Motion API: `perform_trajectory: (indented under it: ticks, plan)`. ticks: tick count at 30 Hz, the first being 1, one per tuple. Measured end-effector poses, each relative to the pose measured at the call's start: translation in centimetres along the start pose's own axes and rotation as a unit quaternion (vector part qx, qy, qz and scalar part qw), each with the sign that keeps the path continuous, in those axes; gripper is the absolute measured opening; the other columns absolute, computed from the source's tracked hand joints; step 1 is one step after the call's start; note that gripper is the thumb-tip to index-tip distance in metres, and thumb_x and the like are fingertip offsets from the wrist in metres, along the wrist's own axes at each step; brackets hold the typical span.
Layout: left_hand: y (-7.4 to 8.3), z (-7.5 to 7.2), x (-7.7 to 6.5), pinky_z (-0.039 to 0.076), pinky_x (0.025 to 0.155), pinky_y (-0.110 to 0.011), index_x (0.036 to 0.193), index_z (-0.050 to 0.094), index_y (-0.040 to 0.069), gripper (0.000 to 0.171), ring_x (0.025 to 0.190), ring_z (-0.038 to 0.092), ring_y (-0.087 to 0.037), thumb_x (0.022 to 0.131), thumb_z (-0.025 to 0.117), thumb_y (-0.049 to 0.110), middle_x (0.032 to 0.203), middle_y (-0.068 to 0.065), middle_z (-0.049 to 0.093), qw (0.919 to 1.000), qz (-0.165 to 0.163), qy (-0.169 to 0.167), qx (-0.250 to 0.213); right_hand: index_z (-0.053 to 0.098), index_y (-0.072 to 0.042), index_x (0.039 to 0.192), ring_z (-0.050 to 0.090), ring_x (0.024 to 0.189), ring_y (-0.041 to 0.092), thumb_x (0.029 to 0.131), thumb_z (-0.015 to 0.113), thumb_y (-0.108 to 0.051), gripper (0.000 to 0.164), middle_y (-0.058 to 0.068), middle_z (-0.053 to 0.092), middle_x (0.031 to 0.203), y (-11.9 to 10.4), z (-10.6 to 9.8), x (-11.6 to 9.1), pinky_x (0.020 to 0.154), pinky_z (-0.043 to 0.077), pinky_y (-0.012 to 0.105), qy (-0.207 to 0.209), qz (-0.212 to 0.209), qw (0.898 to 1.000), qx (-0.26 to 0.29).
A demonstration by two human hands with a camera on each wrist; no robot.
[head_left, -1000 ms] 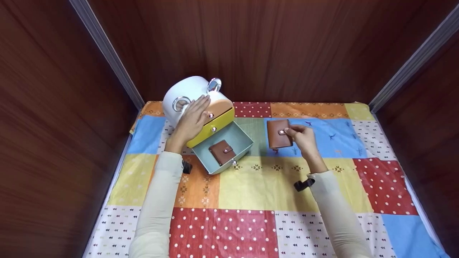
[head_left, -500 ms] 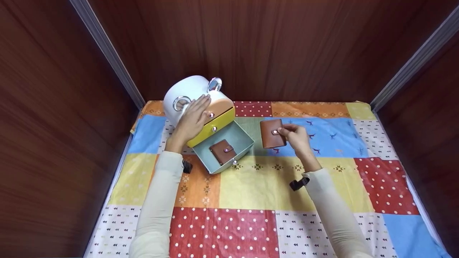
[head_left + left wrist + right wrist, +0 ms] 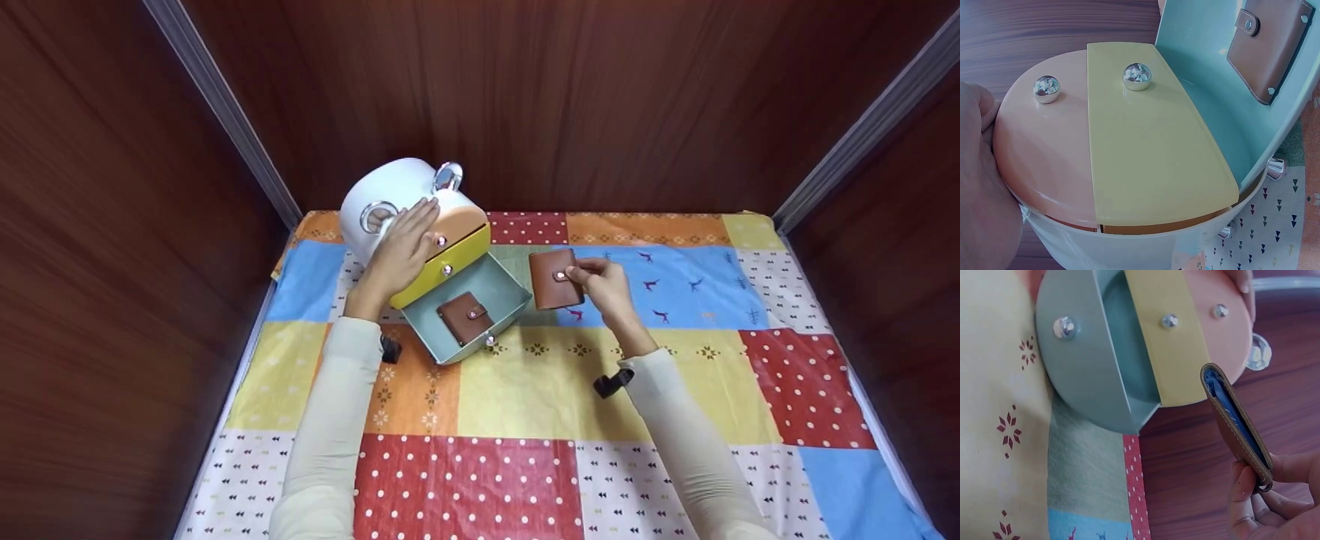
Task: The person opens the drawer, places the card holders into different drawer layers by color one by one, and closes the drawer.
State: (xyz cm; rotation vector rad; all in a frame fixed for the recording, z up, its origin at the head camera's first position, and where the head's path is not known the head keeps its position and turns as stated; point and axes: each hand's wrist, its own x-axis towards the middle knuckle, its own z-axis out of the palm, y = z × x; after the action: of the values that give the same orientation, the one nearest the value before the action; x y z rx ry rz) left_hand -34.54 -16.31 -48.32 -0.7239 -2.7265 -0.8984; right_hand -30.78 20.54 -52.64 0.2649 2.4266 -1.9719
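A brown wallet [image 3: 554, 279] is pinched in the curled fingers of the right hand [image 3: 604, 286] just beside the open drawer [image 3: 504, 287], where another wallet [image 3: 466, 318] lies, while the box [image 3: 397, 201] is steadied under the flat, straight-fingered left hand [image 3: 398, 251].

patchwork cloth [image 3: 540, 390], wood walls [image 3: 570, 97], metal corner strips [image 3: 225, 105]

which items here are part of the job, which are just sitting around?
In play:
held brown wallet, pinched by right hand
open teal drawer
wallet in drawer
drawer box, steadied by left hand

Lying about:
patchwork cloth
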Motion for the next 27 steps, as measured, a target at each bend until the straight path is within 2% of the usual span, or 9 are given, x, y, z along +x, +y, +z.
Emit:
perform_trajectory:
  ticks: [7, 17, 23, 27]
  plan:
    - [0.0, 0.0, 0.0, 0.007, 0.139, -0.038, 0.167, 0.035, 0.013, 0.053, 0.166, 0.022, -0.023, 0.116, 0.038, 0.026, 0.176, -0.001, 0.031, 1.0000, -0.002, -0.001, 0.000, 0.070, 0.008, 0.130, 0.070, 0.084, 0.007, 0.102, 0.070, -0.013, 0.035, 0.014, 0.077, 0.108, -0.2, 0.8, -0.1, 0.075, 0.060, 0.019, -0.001, -0.012, 1.000, -0.008]
    - [0.0, 0.0, -0.1, 0.008, 0.139, -0.037, 0.167, 0.035, 0.013, 0.053, 0.166, 0.022, -0.022, 0.116, 0.038, 0.026, 0.176, 0.000, 0.031, 1.0000, 0.001, 0.001, 0.003, 0.070, 0.009, 0.131, 0.070, 0.081, 0.004, 0.101, 0.071, -0.011, 0.036, 0.003, 0.077, 0.096, -0.2, 2.0, 0.2, 0.074, 0.059, 0.017, -0.005, -0.011, 1.000, 0.016]
    - [0.0, 0.1, -0.1, 0.008, 0.139, -0.036, 0.168, 0.034, 0.015, 0.053, 0.167, 0.020, -0.020, 0.116, 0.036, 0.028, 0.177, 0.002, 0.030, 1.0000, -0.005, -0.003, 0.002, 0.073, 0.005, 0.126, 0.070, 0.083, 0.006, 0.101, 0.073, -0.016, 0.033, 0.006, 0.079, 0.098, -0.3, 2.9, 0.1, 0.075, 0.058, 0.019, -0.009, -0.019, 1.000, -0.012]
    - [0.0, 0.1, -0.1, 0.007, 0.139, -0.036, 0.168, 0.034, 0.015, 0.053, 0.167, 0.021, -0.021, 0.116, 0.037, 0.026, 0.177, 0.001, 0.030, 1.0000, -0.005, -0.002, -0.001, 0.073, 0.002, 0.129, 0.070, 0.086, 0.008, 0.102, 0.072, -0.019, 0.034, 0.009, 0.078, 0.104, -0.2, 3.4, 0.1, 0.078, 0.057, 0.021, -0.015, -0.016, 1.000, -0.022]
